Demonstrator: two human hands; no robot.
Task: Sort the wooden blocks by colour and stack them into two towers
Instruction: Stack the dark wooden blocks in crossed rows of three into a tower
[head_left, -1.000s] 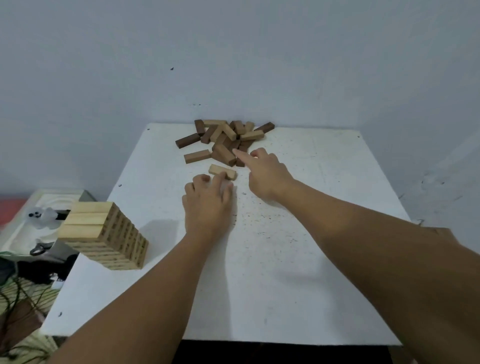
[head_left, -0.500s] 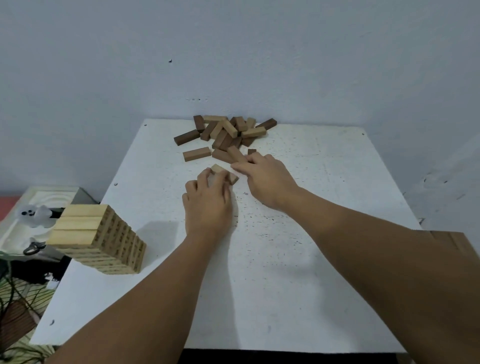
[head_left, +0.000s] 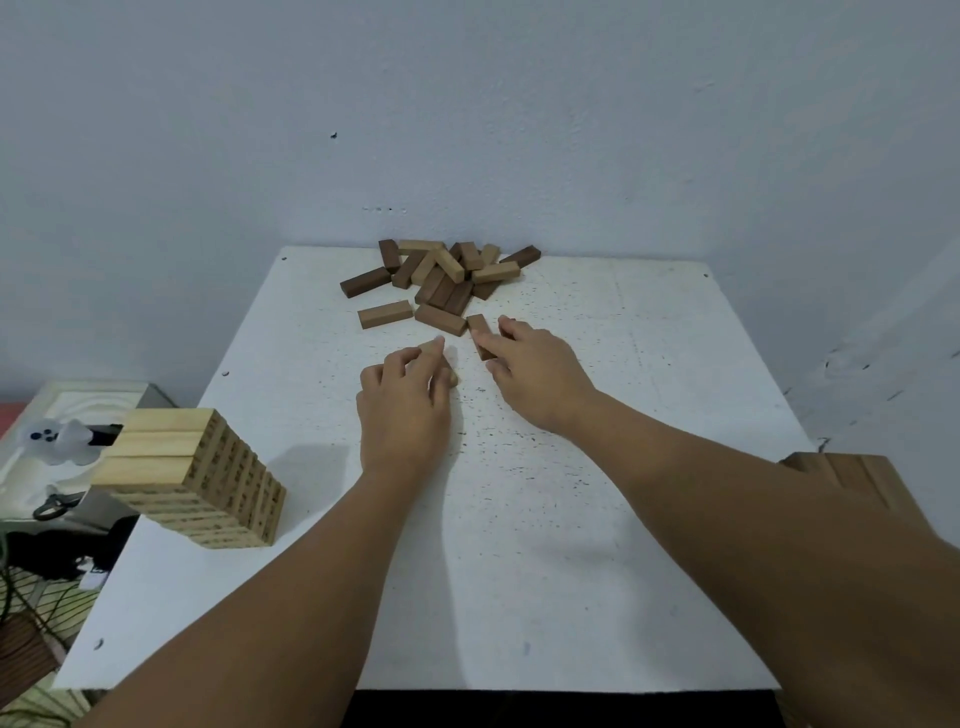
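**Both hands picking blocks from the loose pile, one colour each**

At the far left, off the worktop's (head_left: 519, 571) edge, sits a clutter of odds and ends, among them a small white figure (head_left: 57, 439), none of it part of the job. On the worktop's near-left corner stands the light-wood tower (head_left: 192, 483), already many layers tall and topped by three pale blocks laid side by side.

Towards the middle, the left hand (head_left: 402, 400) lies over a light block (head_left: 431, 349), fingers curled round it; only the block's far end and a corner by the thumb peek out. Just to its right, the right hand (head_left: 537, 371) pinches a dark block (head_left: 480, 332) between fingertip and thumb, the block lying flat on the surface. Beyond both hands, against the wall, lies the unsorted pile (head_left: 441, 278) of mixed light and dark blocks, with two strays just in front of it.

At the far right edge, partly hidden behind the right forearm, shows the top of a dark-wood stack (head_left: 852, 473); I cannot tell its height.

This looks like the sorting step, well along. Next, I reckon, each block needs lifting clear and carrying to its own tower: light to the left, dark to the right. Each must be set squarely so nothing is nudged.
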